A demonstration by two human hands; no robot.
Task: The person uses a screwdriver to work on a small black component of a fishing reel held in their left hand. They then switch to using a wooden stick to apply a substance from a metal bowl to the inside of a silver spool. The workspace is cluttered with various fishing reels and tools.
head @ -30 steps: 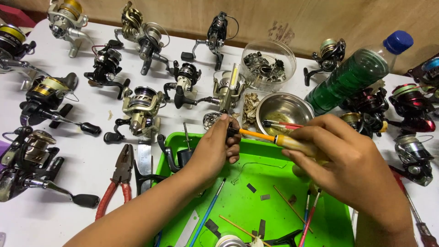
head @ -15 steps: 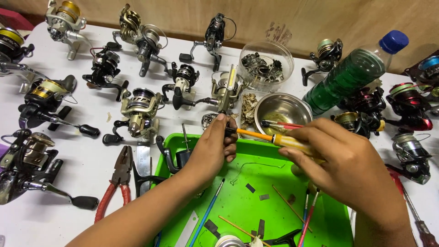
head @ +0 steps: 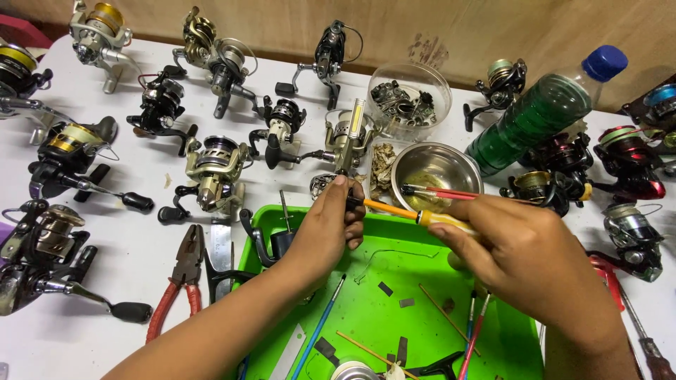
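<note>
My left hand point(head: 327, 229) grips a small dark reel part point(head: 352, 203) over the back edge of a green tray point(head: 394, 324). My right hand point(head: 528, 257) holds a screwdriver point(head: 429, 219) with a yellow handle and orange shaft, its tip pushed against the part in my left hand. Both hands hover above the tray, which holds thin brushes, sticks, a bent wire and small dark bits.
Several fishing reels point(head: 211, 172) lie all over the white table. Behind the tray stand a steel bowl point(head: 436, 169) with brushes, a clear bowl of parts point(head: 408, 98) and a green bottle with a blue cap point(head: 542, 112). Red-handled pliers point(head: 179, 281) lie left of the tray.
Both hands stay nearly in place with the screwdriver against the part. The view has shifted slightly, nothing else on the table has moved.
</note>
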